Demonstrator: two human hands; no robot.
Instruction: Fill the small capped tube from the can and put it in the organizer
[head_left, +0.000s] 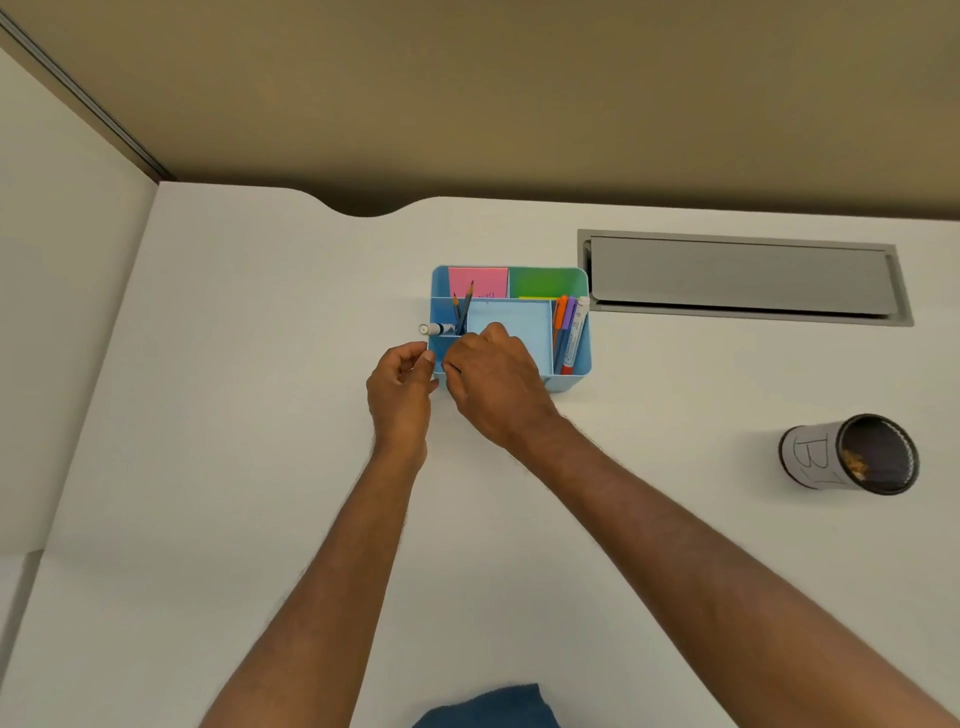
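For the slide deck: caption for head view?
Both hands work at the blue organizer's front-left corner; can stands aside.

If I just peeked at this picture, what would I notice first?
First, the two hands, left hand and right hand, meeting at the near left corner of the blue organizer in the middle of the white desk. The organizer holds a bright pink pad and a green pad at the back. Off to the right stands a can marked B7.
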